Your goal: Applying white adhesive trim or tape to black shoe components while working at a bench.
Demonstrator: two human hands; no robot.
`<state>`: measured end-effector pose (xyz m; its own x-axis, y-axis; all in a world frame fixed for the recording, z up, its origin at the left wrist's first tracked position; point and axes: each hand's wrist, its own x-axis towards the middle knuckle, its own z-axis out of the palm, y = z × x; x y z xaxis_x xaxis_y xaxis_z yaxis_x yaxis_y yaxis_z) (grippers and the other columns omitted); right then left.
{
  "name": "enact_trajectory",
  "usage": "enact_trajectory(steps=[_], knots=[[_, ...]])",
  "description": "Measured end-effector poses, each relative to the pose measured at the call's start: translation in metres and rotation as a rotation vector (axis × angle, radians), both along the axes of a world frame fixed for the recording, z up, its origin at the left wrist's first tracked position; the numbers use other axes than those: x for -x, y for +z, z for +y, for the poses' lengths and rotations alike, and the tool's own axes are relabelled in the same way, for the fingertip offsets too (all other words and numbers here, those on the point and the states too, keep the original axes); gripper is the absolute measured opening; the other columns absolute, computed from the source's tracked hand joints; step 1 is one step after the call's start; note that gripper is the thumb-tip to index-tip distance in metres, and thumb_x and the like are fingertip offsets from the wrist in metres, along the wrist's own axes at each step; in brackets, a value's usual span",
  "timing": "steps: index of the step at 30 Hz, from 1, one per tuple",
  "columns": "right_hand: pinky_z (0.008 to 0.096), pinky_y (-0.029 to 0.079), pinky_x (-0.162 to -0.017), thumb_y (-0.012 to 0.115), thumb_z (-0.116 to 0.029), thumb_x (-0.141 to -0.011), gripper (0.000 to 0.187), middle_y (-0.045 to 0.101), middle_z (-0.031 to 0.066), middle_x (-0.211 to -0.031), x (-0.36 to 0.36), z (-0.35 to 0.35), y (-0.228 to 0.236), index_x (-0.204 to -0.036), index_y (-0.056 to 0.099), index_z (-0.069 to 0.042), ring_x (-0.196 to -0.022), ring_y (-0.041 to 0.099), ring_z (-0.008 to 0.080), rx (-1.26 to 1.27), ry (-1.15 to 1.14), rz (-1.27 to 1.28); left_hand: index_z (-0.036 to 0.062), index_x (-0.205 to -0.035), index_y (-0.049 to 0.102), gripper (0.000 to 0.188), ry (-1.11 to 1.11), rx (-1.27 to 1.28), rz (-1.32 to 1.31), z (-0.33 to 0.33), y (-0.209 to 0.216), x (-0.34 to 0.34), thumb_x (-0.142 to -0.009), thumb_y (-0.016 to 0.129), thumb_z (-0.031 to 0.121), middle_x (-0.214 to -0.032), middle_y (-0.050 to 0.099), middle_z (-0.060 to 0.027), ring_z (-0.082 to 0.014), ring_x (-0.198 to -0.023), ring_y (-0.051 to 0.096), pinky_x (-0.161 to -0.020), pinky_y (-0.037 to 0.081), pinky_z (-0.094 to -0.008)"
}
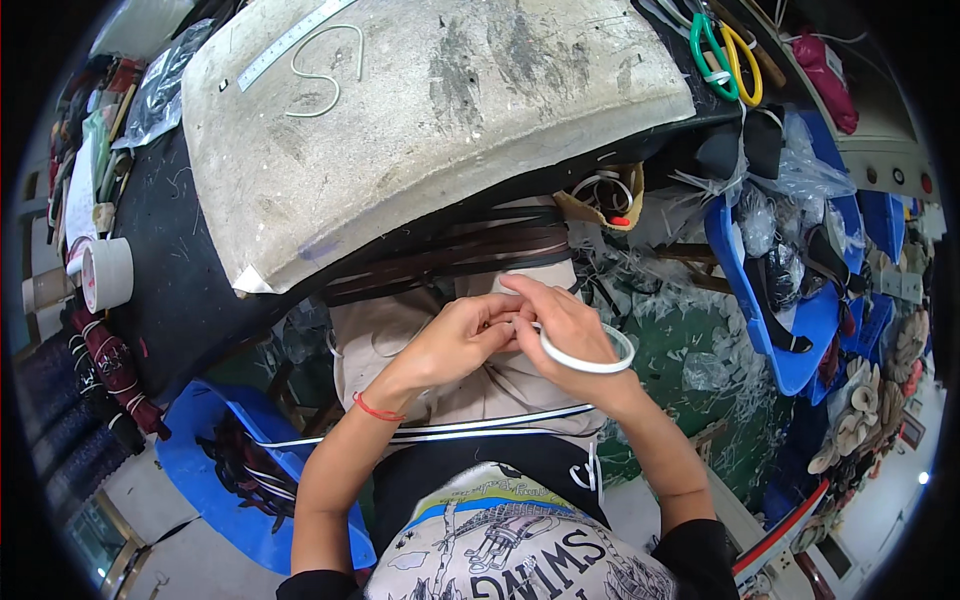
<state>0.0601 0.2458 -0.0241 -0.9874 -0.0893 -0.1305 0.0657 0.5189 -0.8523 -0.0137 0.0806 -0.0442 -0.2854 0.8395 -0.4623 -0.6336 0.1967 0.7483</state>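
Over my lap both hands meet, fingertips close together. My left hand point(455, 345) is closed in a pinch; whatever lies between its fingers is too small to make out. My right hand point(572, 335) is closed too, its fingertips touching those of the left. A narrow white ring, like a thin roll of tape point(590, 367), loops around the right hand and crosses its back. Below the hands, black-and-white striped strips point(480, 428) run across my lap toward the left. Dark brown and black straps point(450, 262) lie over my thighs near the table edge.
The worn pale work board point(400, 130) holds a ruler point(290, 45) and a curved pale cord point(332, 75). Green-handled scissors point(705, 55) lie far right. Blue bins stand left point(200, 420) and right point(745, 290). A white tape roll point(108, 275) sits left. Plastic scraps litter the green floor point(700, 420).
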Motion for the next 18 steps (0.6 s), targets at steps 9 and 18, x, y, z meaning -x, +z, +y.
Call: enact_trajectory(steps=[9,18], knots=[[0.026,0.048,-0.07,0.076,-0.014,-0.074,0.023,0.065,0.0052,-0.083,0.0,0.063,0.0,-0.091,0.068,0.0,-0.079,0.061,0.0121,0.237,-0.179,-0.292,-0.0115,-0.131,0.04,0.037,0.043,0.067,-0.118,-0.012,0.006,0.003,-0.096,0.041,0.002,-0.12,0.056,-0.0178,-0.0212,-0.114,0.056,-0.095,0.047,-0.0272],[0.0305,0.043,-0.067,0.071,-0.012,-0.075,0.011,0.061,0.007,-0.07,-0.004,0.046,-0.026,-0.079,0.066,-0.004,-0.063,0.057,0.0201,-0.105,-0.13,0.072,-0.0079,-0.105,0.06,0.026,0.047,0.292,0.19,0.002,0.008,-0.005,-0.094,0.053,0.015,-0.088,0.067,-0.0104,-0.0134,-0.081,0.064,-0.073,0.051,-0.0246]])
